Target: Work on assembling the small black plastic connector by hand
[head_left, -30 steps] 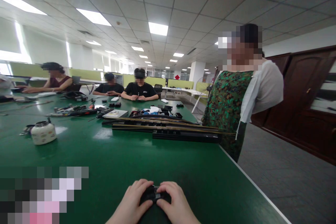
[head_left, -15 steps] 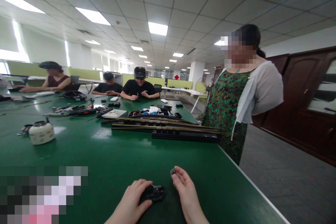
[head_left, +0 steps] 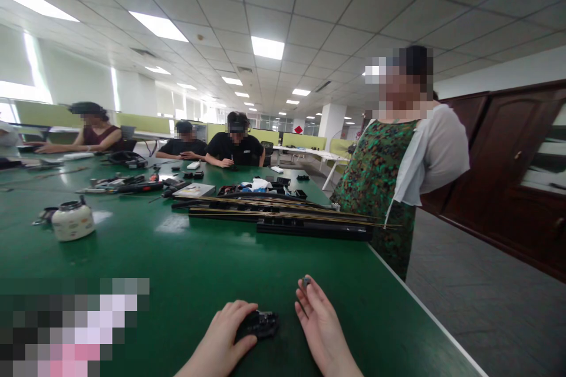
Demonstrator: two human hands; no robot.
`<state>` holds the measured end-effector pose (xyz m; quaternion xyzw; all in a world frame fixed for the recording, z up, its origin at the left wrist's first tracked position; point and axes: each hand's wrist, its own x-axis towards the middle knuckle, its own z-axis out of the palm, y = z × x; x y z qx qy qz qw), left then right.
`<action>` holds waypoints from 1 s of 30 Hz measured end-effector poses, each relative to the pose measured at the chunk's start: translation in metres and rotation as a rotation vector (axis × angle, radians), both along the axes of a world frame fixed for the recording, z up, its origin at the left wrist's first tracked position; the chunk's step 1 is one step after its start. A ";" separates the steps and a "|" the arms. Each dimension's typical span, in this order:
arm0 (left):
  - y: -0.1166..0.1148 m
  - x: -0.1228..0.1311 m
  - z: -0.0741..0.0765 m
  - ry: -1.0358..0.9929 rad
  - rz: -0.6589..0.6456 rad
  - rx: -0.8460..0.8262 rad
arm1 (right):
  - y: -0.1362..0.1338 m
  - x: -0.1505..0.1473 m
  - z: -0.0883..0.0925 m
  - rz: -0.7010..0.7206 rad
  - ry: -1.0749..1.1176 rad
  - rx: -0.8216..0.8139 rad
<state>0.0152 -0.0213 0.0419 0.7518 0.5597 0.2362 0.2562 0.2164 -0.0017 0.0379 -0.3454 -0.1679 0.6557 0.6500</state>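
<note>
My left hand (head_left: 232,333) is closed around the left end of a small black device (head_left: 263,325) lying on the green tabletop (head_left: 177,274). Some silvery parts show on the device's upper side. To its right, and apart from it, my right hand (head_left: 322,321) is raised with the palm partly turned up. Between its thumb and fingertips it pinches a tiny greyish part (head_left: 306,283), too small to name exactly.
Black rails (head_left: 313,231) and thin brass-coloured rods (head_left: 274,212) lie across the table ahead. A cream pot (head_left: 73,221) stands at left, tools (head_left: 128,184) behind it. A person (head_left: 375,177) stands at the right corner; others sit at the far side.
My right hand has moved a little to the right with the tiny part, turning its palm upward. My left hand stays on the black device. The standing person has shifted slightly left.
</note>
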 end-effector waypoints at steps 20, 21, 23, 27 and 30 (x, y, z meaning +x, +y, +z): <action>0.001 -0.002 -0.005 -0.010 -0.004 0.025 | -0.001 0.002 -0.003 0.026 -0.098 0.020; 0.001 -0.002 -0.006 -0.009 -0.006 0.027 | -0.001 0.001 -0.003 0.020 -0.134 0.025; 0.002 -0.002 -0.007 -0.006 -0.007 0.029 | -0.002 -0.002 -0.003 0.012 -0.201 0.043; 0.001 -0.001 -0.004 0.000 -0.002 0.019 | -0.002 -0.009 -0.003 0.002 -0.388 0.122; -0.001 0.000 -0.001 -0.006 -0.003 0.019 | -0.005 -0.014 -0.003 0.035 -0.600 0.240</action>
